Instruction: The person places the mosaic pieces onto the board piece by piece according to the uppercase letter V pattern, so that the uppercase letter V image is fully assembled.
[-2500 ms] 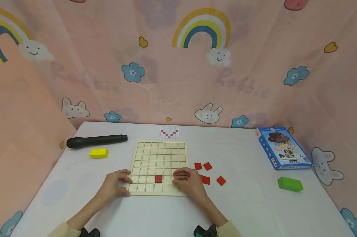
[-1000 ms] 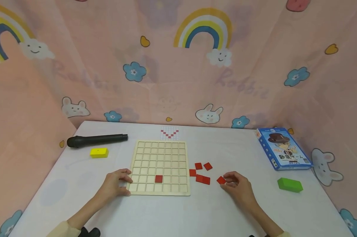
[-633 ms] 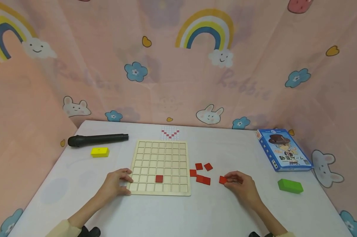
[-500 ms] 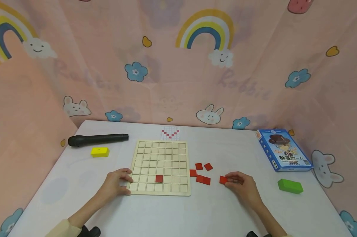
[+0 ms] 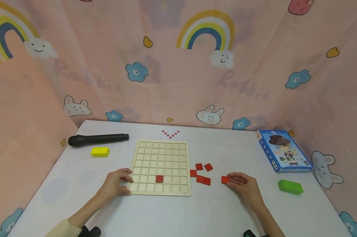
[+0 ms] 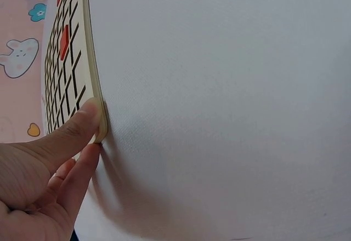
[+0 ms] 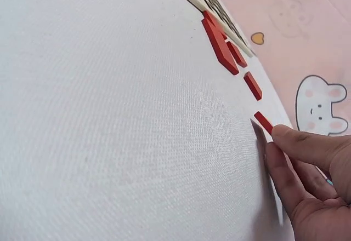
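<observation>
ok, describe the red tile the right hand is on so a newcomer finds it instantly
Start at the wooden grid board mid-table, then look right past its edge to the loose red tiles. The one you want is the red tile farthest right, lying alone, with the right hand fingertips pinching its edge; the others lie untouched nearer the board.

tiles [image 5: 202,172] right of board [image 5: 160,168]

Black microphone [image 5: 97,140], yellow block [image 5: 100,151] – blue box [image 5: 283,150], green block [image 5: 290,186].

Bare hands, pale yellow sleeve [image 5: 61,229], seemingly black wrist-worn devices [image 5: 90,232]
</observation>
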Demonstrator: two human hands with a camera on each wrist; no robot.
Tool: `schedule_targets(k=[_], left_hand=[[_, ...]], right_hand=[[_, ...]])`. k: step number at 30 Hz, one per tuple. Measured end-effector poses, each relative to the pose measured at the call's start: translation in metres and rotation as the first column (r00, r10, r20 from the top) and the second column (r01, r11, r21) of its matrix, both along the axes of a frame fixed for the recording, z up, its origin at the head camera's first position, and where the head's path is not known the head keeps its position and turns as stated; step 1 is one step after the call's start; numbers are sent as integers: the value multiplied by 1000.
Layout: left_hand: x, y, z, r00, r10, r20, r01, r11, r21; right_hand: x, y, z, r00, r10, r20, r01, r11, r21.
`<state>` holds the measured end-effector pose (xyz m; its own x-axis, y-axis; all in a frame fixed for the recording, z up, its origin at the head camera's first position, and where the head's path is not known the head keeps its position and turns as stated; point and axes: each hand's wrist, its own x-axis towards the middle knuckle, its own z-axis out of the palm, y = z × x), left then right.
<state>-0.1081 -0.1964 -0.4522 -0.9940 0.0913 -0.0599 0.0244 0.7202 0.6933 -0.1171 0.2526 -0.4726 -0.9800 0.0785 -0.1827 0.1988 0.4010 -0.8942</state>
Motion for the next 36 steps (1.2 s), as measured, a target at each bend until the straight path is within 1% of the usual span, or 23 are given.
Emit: schedule_targets(k=[6,12,23,26,30,36], left_hand=[[1,0,1,999,-25,-24,25,1000,-1],[2,0,0,1000,-13,-14,13,1000,4],[2,0,1,1000,-14,-21,14,1000,10],[2,-1,2,999,-28,-28,28,1000,11],[1,-2,1,998,-45,-39,46,999,12],[1,-1,1,999,-39,-29,40,999,13]], right_hand=[[-2,4,-3,999,36,12,-36,999,28],[-4,7,-5,998,57,20,-58,995,78],[-4,10,-7,999,20,44,-24,996,89],[-4,9,-7,999,8,51,-10,999,35],[-4,8,-6,998,-6,64,11,997,-76],[-3,2,0,997,-12,73,20,994,-103]])
